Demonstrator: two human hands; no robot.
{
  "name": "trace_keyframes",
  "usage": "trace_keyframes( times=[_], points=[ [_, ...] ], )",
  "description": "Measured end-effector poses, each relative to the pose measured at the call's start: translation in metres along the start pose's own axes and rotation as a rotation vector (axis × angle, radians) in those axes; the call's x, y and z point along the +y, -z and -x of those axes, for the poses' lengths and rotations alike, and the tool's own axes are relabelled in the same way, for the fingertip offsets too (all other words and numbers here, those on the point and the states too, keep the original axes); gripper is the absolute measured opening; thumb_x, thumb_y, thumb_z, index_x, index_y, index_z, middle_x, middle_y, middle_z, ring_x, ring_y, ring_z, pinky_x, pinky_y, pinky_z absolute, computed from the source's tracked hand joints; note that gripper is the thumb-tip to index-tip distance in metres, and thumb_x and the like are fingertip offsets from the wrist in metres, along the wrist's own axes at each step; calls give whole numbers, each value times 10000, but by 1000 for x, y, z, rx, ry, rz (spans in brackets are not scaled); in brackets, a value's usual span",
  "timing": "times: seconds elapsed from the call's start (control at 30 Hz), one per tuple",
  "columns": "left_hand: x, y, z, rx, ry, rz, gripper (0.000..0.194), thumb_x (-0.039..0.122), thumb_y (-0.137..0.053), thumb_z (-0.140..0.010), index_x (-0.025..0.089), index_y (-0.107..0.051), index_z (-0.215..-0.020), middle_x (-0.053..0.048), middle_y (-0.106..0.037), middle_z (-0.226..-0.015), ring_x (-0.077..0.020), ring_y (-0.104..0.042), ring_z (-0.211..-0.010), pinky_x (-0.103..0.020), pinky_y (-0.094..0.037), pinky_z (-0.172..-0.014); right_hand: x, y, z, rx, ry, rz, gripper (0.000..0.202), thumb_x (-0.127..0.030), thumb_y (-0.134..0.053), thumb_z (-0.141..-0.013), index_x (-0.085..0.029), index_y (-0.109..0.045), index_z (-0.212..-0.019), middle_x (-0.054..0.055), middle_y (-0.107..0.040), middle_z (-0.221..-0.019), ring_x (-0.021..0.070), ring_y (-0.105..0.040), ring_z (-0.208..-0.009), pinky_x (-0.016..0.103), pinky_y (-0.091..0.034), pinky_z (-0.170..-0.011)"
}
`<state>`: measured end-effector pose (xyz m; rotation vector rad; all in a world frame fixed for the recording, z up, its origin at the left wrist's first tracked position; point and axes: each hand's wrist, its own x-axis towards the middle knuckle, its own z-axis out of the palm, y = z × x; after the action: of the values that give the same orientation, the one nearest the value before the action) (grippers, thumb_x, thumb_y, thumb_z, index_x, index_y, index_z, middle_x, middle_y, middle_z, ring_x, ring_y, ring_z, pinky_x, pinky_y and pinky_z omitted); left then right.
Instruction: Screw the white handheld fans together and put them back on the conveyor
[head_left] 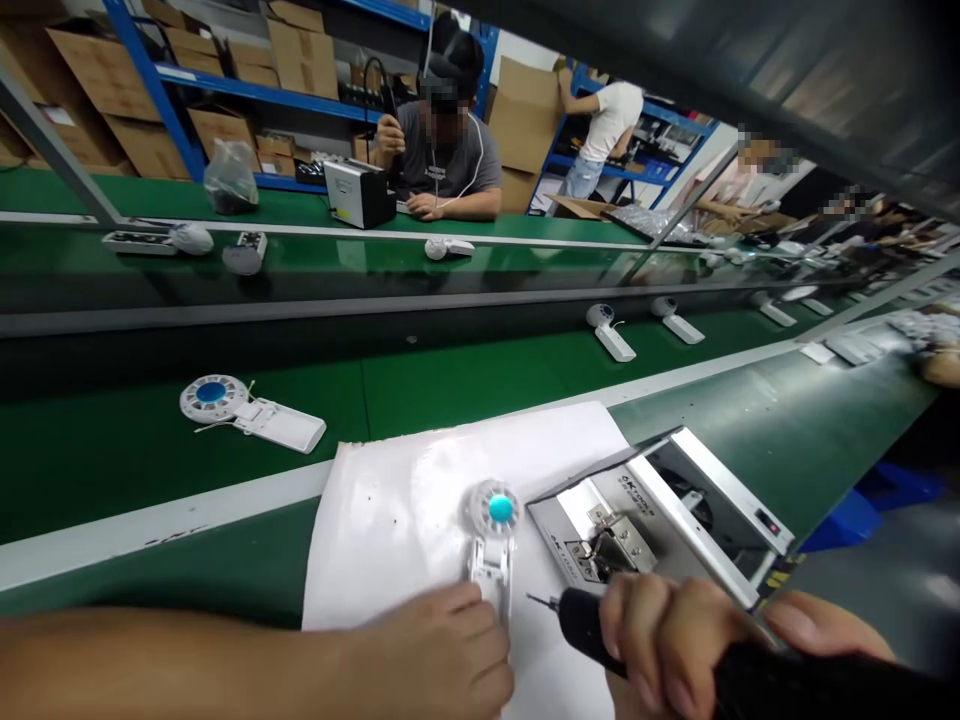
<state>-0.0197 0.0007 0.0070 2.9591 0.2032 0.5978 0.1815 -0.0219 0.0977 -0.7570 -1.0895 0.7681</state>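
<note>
My left hand (pixel 442 650) is curled over the handle of a white handheld fan (pixel 492 552) with a round grille and a shiny blue centre. The fan lies on a white sheet (pixel 390 530), its handle partly hidden under my fingers. Wrapped round a black electric screwdriver (pixel 585 622) is my right hand (pixel 682 640). The screwdriver's thin bit points left, towards the fan handle, with a gap between them. Just beyond my right hand stands a silver screw feeder (pixel 622 500) with an open metal front.
A green conveyor belt (pixel 420 385) runs across ahead, carrying another fan (pixel 259 410) at left and several further right. A metal shelf (pixel 675 60) hangs overhead at the right. Across the line sits a co-worker (pixel 450 160) beside a box-shaped machine (pixel 358 192).
</note>
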Motion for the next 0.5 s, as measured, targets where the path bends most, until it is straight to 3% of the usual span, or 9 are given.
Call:
trace_keyframes(
  times=[0.1,0.17,0.37,0.5],
  points=[
    [9,-12,4,33,-43,29,190,310,-710,-1070,177,-649,-949,-42,-652,-907,-209,-537,-762,-379,-469,-784,12,-34,-6,109,15,-30,459,-756,-626,-974,-332,-657,-1148,-95,-539,-546,127,-442,-378,302,-435,-446],
    [6,-12,4,47,-45,51,192,308,-730,-1062,181,-647,-946,-36,-660,-913,-211,-555,-787,-379,-480,-809,24,-45,-7,91,5,-36,491,-764,-716,-913,-318,-658,-1109,-108,-544,-556,113,-443,-383,281,-442,-446],
    [4,-14,2,95,-19,60,185,292,-692,-1075,188,-647,-928,-17,-660,-884,-205,-552,-792,-381,-506,-867,48,-45,-6,4,-33,-34,441,-681,-741,-933,-299,-624,-1121,-108,-564,-591,113,-485,-413,273,-456,-447],
    [3,-12,0,66,-43,80,203,292,-696,-1076,201,-646,-902,-14,-667,-866,-214,-576,-838,-382,-503,-960,58,-42,-3,-102,-78,-5,389,-618,-725,-966,-308,-591,-1160,-94,-575,-619,123,-500,-459,275,-425,-472]
  ],
)
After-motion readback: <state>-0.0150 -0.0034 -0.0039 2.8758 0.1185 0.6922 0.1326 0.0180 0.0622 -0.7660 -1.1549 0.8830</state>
